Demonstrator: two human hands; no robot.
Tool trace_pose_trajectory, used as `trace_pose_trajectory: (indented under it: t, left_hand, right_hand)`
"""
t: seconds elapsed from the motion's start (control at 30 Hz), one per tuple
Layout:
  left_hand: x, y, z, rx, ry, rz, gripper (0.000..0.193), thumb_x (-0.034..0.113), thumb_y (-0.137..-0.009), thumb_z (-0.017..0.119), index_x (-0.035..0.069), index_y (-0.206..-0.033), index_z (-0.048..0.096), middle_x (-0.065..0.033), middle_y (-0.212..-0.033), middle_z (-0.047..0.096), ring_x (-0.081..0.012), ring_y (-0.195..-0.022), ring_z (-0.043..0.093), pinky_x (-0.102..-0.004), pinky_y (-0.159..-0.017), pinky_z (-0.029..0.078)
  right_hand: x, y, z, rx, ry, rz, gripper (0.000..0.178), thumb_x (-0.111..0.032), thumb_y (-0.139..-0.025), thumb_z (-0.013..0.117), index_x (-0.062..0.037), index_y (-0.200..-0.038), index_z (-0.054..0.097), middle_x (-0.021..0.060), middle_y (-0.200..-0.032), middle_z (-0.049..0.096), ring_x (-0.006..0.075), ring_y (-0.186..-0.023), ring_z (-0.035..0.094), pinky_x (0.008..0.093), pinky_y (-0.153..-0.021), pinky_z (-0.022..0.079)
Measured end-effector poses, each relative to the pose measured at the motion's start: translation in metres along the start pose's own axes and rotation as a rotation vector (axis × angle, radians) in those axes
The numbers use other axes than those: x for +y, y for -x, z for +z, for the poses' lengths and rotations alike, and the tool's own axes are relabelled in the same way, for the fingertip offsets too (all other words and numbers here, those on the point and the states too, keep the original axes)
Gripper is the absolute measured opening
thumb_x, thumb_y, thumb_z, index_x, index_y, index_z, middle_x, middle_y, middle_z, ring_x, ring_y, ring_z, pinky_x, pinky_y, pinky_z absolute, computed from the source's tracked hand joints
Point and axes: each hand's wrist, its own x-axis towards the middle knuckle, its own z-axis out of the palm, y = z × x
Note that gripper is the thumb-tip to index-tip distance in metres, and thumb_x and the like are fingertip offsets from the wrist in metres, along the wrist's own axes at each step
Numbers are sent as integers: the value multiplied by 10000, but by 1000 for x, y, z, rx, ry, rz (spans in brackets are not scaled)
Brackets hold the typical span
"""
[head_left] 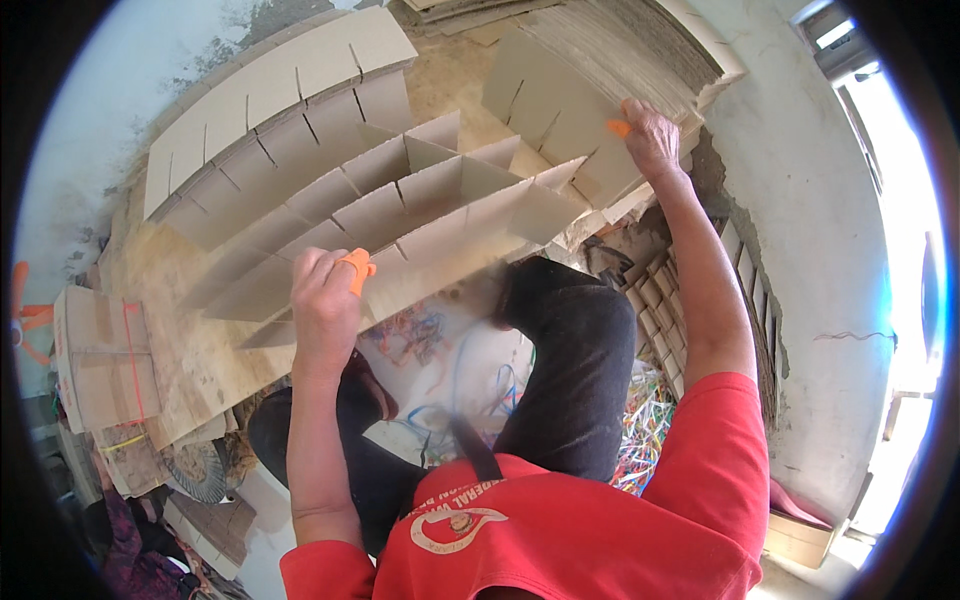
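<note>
A half-assembled cardboard divider grid (430, 215) stands on the wooden board in front of me, its slotted strips crossing to form open cells. My left hand (328, 300) is closed at the top edge of its nearest strip, with an orange cover on the thumb. At the far right my right hand (652, 142) curls its fingers over the upper edge of a stack of slotted cardboard strips (560, 105). An orange cover shows on that hand too. How many strips it grips is hidden.
Another row of slotted cardboard strips (280, 110) stands at the far left of the wooden board (170, 370). A cardboard bundle (105, 350) tied with red strap sits beside the board's left end. Colourful strapping scraps (650, 420) lie below right. Someone in purple sleeves (130, 540) is at lower left.
</note>
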Motion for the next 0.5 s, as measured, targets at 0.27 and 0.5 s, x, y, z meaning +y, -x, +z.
trace_pose_trajectory:
  t: [0.27, 0.5]
  left_hand:
    - [5, 3, 10, 48, -6, -36, 246, 45, -666, 811, 0, -872, 685, -92, -788, 662, -240, -722, 588, -345, -621, 483]
    - [6, 9, 14, 19, 17, -92, 216, 103, -677, 807, 15, -842, 698, -71, -772, 668, -224, -675, 580, -339, -559, 483]
  right_hand:
    - [-69, -21, -109, 549, -273, -62, 302, -100, -811, 767, -77, -1069, 612, 130, -890, 704, 239, -690, 667, 380, -628, 535]
    - [-140, -16, -174, -133, -733, -158, 479, -48, -862, 709, -112, -1318, 580, -42, -825, 664, 19, -738, 540, 216, -699, 479]
